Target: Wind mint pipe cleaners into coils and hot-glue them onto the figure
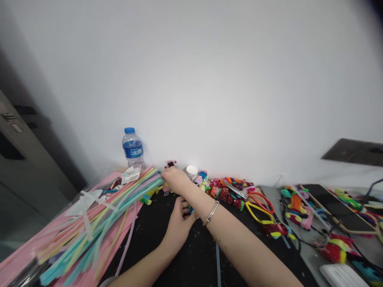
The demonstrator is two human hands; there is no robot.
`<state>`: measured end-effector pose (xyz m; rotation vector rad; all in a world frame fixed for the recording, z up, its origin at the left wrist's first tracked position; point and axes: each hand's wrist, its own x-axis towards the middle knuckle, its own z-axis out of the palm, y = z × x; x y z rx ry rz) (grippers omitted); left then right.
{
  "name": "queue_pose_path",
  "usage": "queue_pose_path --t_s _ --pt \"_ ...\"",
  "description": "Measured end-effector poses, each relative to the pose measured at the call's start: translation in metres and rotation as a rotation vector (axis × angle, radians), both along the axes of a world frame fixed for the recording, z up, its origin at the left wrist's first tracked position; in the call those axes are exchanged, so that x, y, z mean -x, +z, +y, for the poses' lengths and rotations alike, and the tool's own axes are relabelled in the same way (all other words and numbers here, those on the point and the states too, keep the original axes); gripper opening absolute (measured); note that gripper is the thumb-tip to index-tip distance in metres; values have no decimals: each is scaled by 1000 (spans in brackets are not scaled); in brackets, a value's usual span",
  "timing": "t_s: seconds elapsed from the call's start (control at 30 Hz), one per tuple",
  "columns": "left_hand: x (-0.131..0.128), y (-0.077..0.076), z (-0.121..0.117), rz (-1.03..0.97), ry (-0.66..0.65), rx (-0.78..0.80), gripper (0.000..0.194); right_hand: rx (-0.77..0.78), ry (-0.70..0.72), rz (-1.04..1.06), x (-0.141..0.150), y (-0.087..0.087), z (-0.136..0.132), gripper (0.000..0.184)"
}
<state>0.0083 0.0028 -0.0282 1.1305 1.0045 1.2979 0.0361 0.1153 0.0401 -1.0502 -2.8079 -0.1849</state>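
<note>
A bundle of pastel pipe cleaners (110, 211) lies on the left, its far ends beneath the fingers of my right hand (175, 178). That hand reaches across my left one, its fingers closed at the tips of the bundle. Lower down, over the black work surface (149, 239), my left hand (181, 219) has its fingers curled in. A bit of blue shows beside its fingertips, but the right forearm hides most of what is there. Small fuzzy pipe-cleaner figures (226, 193) lie just beyond both hands.
A water bottle (133, 149) and a white tub (191, 171) stand by the wall. Scissors (251, 201) with red and yellow handles lie right of my hands. Farther right are a phone (336, 207), more figures (299, 207) and dark cables. Pink sheets (24, 255) lie under the bundle.
</note>
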Motion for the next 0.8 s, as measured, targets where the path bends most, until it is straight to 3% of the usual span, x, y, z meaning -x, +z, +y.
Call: queue_pose_path --t_s 0.3,0.5,0.6,0.8 --pt "1 6 -4 9 16 23 37 16 -67 170 -42 20 -22 17" --pt "2 15 -6 -8 147 -63 46 218 -24 321 -84 24 -33 21" --pt "3 16 -6 -31 146 -30 53 311 -36 438 -100 24 -43 22" --pt "5 20 -6 -28 147 -7 57 448 -211 726 -134 19 -64 20"
